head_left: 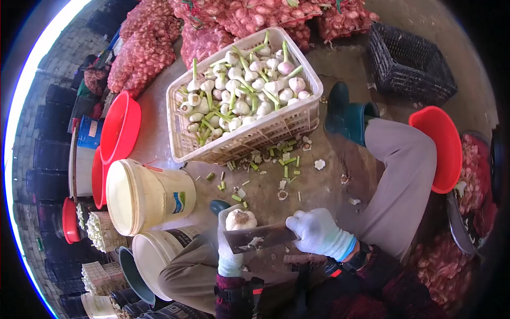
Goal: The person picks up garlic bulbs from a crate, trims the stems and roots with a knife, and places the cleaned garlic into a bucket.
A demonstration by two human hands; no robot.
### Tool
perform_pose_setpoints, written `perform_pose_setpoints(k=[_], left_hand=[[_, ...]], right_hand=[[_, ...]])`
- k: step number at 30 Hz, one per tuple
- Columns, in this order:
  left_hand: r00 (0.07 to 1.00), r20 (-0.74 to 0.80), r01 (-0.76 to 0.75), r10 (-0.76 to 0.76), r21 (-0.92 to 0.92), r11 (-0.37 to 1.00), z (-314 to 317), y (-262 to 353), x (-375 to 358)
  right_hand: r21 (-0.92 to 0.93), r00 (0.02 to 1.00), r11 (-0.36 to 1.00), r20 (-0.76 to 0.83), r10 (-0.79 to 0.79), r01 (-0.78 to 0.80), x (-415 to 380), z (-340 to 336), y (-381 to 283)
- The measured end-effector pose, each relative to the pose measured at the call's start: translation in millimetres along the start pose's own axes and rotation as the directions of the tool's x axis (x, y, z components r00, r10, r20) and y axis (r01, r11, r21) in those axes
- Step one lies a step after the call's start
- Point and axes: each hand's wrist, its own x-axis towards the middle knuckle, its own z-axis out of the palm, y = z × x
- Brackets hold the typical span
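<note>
In a pale glove, my right hand [319, 233] is closed around the handle of a broad, dark-bladed knife [260, 237]. The blade reaches left across my left hand [230, 263], hiding much of its palm and fingers. A white garlic bulb [240, 219], root end facing up, is held in my gloved left hand just beyond the blade's upper edge. Small pale scraps stick to the blade. Past my hands stands a white plastic crate [244, 146] heaped with garlic bulbs [241, 106], many with green stems.
Cut green stems [287, 159] and root scraps litter the floor. Lidded buckets [159, 196] stand at left near red basins [121, 127]. A black crate [411, 64] and a red basin [435, 149] are at right. Full red mesh sacks [255, 16] lie at the back.
</note>
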Motion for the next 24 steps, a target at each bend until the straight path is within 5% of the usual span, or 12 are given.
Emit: perform_pose_setpoints(k=[9,13,15,16,17,19,21,24], left_hand=[[0.995,-0.103,0.028,-0.019,0.083,0.996,-9.6,-50.0,3.6],[0.979,-0.128,0.154,-0.162,-0.071,0.986,-11.1,-53.0,5.2],[0.997,-0.077,-0.019,0.028,0.112,0.994,-12.1,-53.8,7.2],[0.973,-0.16,0.159,-0.168,-0.072,0.985,-11.2,-49.6,7.4],[0.93,-0.234,0.293,-0.283,0.01,0.956,-7.6,-38.3,10.7],[0.983,-0.181,-0.006,0.022,0.09,0.996,-7.9,-12.7,-3.6],[0.96,-0.217,-0.142,0.176,0.163,0.976,-12.1,-3.6,-2.0],[0.96,-0.276,-0.101,0.041,-0.208,0.973,-8.2,-3.0,-4.9]], right_hand=[[-0.006,0.977,0.992,0.177,0.122,-0.123,8.2,32.4,23.7],[0.004,0.966,0.988,0.214,0.148,-0.152,10.0,52.6,35.4],[0.012,0.969,0.991,0.21,0.126,-0.132,13.1,59.4,39.6],[-0.002,0.965,0.99,0.226,0.136,-0.139,15.1,63.4,40.7],[-0.006,0.964,0.99,0.227,0.136,-0.139,16.4,64.3,48.8],[-0.27,0.799,0.874,0.361,0.482,-0.405,19.5,65.2,67.4],[-0.24,0.798,0.836,0.259,0.545,-0.493,22.0,58.9,74.6],[-0.187,0.806,0.83,0.204,0.556,-0.526,22.5,39.0,56.6]])
